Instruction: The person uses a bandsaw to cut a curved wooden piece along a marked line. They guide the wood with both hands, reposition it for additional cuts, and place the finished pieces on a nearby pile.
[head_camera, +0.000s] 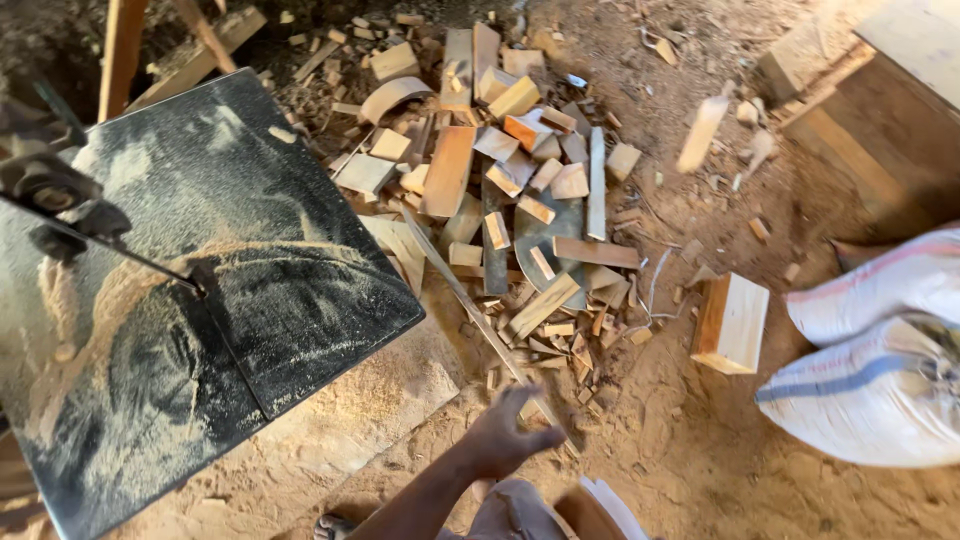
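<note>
We see one hand (505, 435), which side we cannot tell, stretched out open and empty just beside a long thin wood strip (470, 305) lying on the dirt floor. A wood block (702, 133) appears airborne beyond the offcut pile (510, 170). Many offcuts remain scattered; the bandsaw's sawdust-covered surface (300, 290) carries no workpiece.

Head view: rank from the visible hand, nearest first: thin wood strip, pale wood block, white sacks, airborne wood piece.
From the hand, bottom centre; which hand it is cannot be told:
1. Thin wood strip, its near end just beside the fingers.
2. Pale wood block, on the floor to the right.
3. White sacks, far right edge.
4. Airborne wood piece, upper right, farthest.
</note>
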